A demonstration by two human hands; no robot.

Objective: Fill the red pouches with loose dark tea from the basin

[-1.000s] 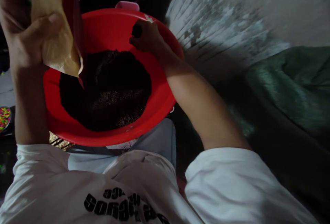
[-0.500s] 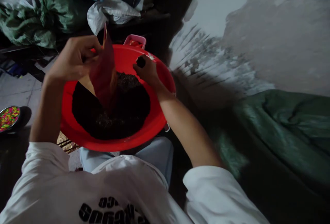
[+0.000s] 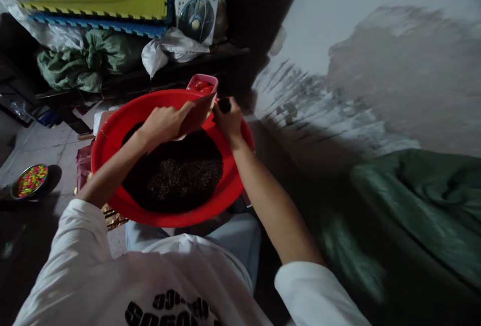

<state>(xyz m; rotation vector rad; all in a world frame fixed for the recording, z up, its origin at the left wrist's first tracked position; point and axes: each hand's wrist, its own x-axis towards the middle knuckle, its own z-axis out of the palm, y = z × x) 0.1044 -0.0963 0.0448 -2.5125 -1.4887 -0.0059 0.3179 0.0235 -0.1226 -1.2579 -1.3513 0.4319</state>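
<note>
A wide red plastic basin (image 3: 233, 183) sits over my lap, holding a heap of dark, grainy material (image 3: 184, 181). My left hand (image 3: 163, 123) is closed on a folded sheet of dark red paper or card (image 3: 195, 114), pale on its inner side, held above the heap. The sheet's far end reaches the mouth of a small, dark, round container (image 3: 224, 105). That container is gripped in my right hand (image 3: 231, 121) over the basin's far right side; its lower part is hidden by the fingers. Whether material is running off the sheet cannot be seen.
Behind the basin stands a pink tray (image 3: 203, 78) with red items. A low bench holds a box fan (image 3: 197, 15), foam mats (image 3: 112, 3) and sacks (image 3: 112, 50). A bowl of bright pieces (image 3: 32, 181) is at left. A green tarp (image 3: 424, 201) and wall flank the right.
My left hand has moved right with the red sheet, which has turned from hanging upright to lying toward the container. My right hand still holds the container. The view has tilted up slightly.
</note>
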